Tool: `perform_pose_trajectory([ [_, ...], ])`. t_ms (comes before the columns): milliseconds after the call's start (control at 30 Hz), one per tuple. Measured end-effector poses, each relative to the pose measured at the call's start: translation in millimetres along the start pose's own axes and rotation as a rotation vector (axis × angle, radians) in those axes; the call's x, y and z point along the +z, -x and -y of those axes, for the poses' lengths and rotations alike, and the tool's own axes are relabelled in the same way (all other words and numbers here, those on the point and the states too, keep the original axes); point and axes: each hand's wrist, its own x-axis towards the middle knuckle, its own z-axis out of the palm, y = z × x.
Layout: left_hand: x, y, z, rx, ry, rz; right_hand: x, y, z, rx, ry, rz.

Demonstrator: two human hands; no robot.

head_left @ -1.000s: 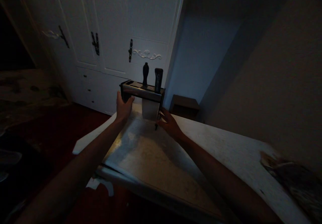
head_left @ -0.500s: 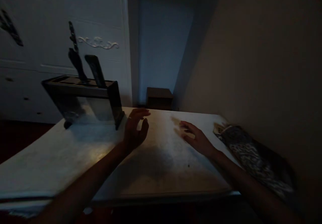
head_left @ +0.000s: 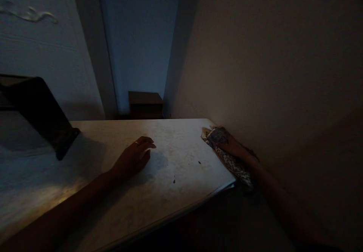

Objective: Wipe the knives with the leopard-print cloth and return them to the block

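Observation:
My left hand (head_left: 136,154) hovers low over the whitish table top (head_left: 181,146), fingers loosely bent and apart from the thumb, holding nothing. A ring shows on one of its fingers. At the table's right edge, my right hand (head_left: 231,146) is closed on a dark cloth with a pale pattern (head_left: 234,166). Folds and shadow hide most of that hand's fingers. The cloth lies along the edge beside the wall, partly hanging over. Its far end shows a beige piece (head_left: 206,132).
The black end of a knife block (head_left: 39,112) stands at the left, cut off by the frame. Small dark specks (head_left: 174,181) lie on the table. A brown wall (head_left: 255,63) rises along the right. Beyond the table is a low brown cabinet (head_left: 145,98).
The view has turned right, so the knives have left the picture. My right hand has moved from over the table onto the cloth and closed on it. My left hand stays empty.

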Motion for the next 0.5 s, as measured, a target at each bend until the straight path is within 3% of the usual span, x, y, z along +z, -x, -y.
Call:
perform_pose_trajectory([
  [133,-3.1,1,8,-0.1,0.052,-0.016,16,-7,12,0.081,0.023,0.085],
  [267,-1.2,0,12,-0.185,0.078,0.01,28,-15,39,0.072,0.09,0.101],
  [367,1.0,1,11,-0.192,0.085,0.052,40,-23,72,0.018,0.112,0.137],
  [500,3.0,2,8,-0.183,0.085,0.068,54,-32,134,-0.092,0.176,0.209],
])
